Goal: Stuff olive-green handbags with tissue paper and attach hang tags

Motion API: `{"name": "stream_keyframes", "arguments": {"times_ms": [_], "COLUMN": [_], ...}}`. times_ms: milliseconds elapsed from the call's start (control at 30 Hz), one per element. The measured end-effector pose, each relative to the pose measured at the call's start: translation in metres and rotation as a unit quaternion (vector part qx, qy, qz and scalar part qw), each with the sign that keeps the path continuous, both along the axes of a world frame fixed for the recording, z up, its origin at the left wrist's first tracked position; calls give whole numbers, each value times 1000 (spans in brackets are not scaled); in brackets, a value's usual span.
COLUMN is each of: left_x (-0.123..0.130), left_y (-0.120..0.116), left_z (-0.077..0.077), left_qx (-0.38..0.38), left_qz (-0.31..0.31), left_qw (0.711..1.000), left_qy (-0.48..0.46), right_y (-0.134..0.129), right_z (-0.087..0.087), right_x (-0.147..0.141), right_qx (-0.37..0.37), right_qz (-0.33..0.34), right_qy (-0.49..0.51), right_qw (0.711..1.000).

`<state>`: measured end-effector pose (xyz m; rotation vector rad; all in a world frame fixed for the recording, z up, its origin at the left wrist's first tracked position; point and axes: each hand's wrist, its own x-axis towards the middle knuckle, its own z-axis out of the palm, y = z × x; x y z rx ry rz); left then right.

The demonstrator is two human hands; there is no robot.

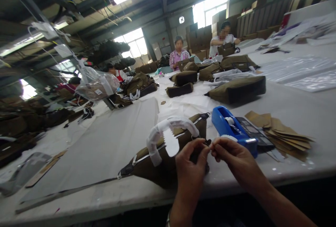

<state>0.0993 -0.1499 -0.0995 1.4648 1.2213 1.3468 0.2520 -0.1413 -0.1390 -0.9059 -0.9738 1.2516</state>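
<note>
An olive-brown handbag (168, 169) lies on the white-covered table in front of me, its metal zipper along the top. White wrapping covers its handle (154, 139), and a white tag with a toothed edge (172, 143) hangs against it. My left hand (193, 160) is closed in a pinch beside the bag's right end. Close to its fingertips, my right hand (233, 153) is also pinched. Whatever sits between the fingers is too small to make out. Behind the right hand stands a blue tape dispenser (219, 115).
Brown paper pieces (286, 132) fan out at the right. More olive bags (236, 89) lie farther back, where co-workers (180, 55) sit. A metal post (107, 103) with a plastic-wrapped item rises at the left. A long strap (78, 186) trails left along the table's near edge.
</note>
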Motion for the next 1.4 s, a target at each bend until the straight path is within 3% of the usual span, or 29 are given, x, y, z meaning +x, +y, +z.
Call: {"name": "stream_keyframes", "arguments": {"times_ms": [133, 700, 967, 1200, 1333, 1400], "left_x": [-1, -6, -1, -4, -19, -25], "left_y": [1, 1, 0, -3, -16, -23], "left_z": [0, -5, -12, -19, -28, -32], "left_qx": [10, 1, 7, 37, 122, 138], "left_qz": [-2, -4, 29, 23, 120, 154], "left_qw": [1000, 1000, 1000, 999, 982, 973], "left_qy": [9, 21, 9, 13, 84, 107], "right_y": [0, 0, -6, -5, 3, 6], "right_z": [1, 4, 1, -3, -12, -17], "right_x": [-1, -5, -10, -7, 2, 3], "right_qx": [10, 48, 136, 163, 133, 111], "right_qz": [-34, -41, -98, -113, -189, -185], "right_qy": [-64, -160, -255, -283, -331, -335], "right_qw": [997, 985, 952, 938, 915, 917]}}
